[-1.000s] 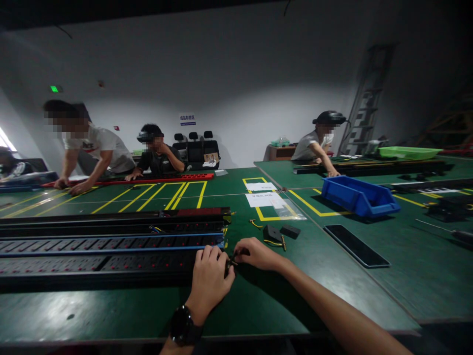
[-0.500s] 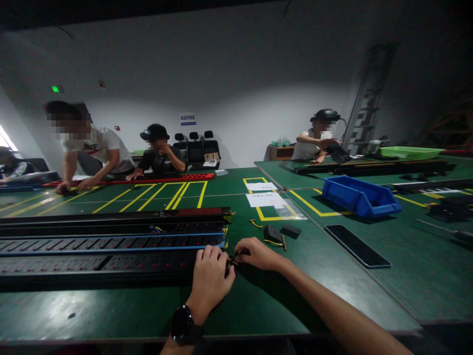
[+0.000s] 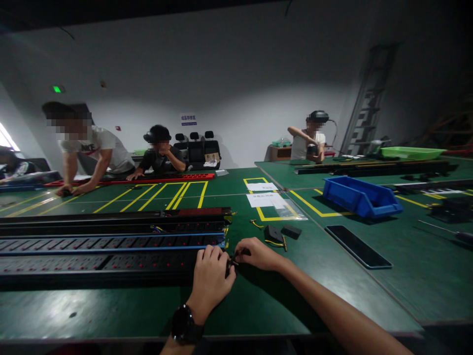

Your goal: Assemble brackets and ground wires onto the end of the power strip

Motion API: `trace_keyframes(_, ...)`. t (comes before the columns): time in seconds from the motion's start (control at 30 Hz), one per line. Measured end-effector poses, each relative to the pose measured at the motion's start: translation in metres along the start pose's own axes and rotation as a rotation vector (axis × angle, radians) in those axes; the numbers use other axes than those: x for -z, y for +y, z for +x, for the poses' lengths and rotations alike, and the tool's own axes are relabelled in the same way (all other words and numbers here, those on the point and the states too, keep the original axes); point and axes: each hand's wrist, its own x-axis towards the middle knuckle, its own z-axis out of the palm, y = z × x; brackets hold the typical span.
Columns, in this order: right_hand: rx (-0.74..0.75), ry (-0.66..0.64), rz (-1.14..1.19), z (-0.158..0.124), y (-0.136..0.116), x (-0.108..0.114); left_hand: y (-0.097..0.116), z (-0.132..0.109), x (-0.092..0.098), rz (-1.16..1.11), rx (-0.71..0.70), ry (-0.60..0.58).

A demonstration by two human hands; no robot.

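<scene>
My left hand, with a black watch at the wrist, curls over the right end of the nearest long black power strip, which has rows of sockets and small red dots. Right beside it, my right hand pinches at a small dark part by the strip's end. The fingers hide most of that part; a little brass-coloured tip shows between the hands. Behind this strip lies a second one with blue edges. Beyond my right hand are a black block with a yellow wire and a flat black cap.
A phone lies to the right, with a blue bin behind it. Paper sheets lie on the green table. A screwdriver is at far right. Co-workers sit or lean at the far side.
My hands hold almost the same pose at the strip's end. The co-worker at the back right has lowered a dark piece and drawn the arms in. The co-worker at left has moved their hands slightly.
</scene>
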Motion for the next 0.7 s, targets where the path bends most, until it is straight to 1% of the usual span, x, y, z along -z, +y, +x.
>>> trace_keyframes(0.33, 0.005, 0.012, 0.003, 0.000, 0.002, -0.001, 0.001, 0.000, 0.001, 0.002, -0.016, 0.022)
trace_keyframes(0.5, 0.004, 0.002, -0.002, 0.000, 0.001, -0.001, 0.001, 0.000, 0.002, 0.010, -0.005, 0.015)
trace_keyframes(0.63, -0.006, -0.058, 0.065, 0.000, -0.002, 0.005, 0.002, 0.000, 0.005, 0.009, 0.005, 0.014)
trace_keyframes(0.7, 0.000, -0.051, 0.066, 0.000, -0.001, 0.014, 0.003, 0.000, 0.006, 0.005, 0.014, 0.016)
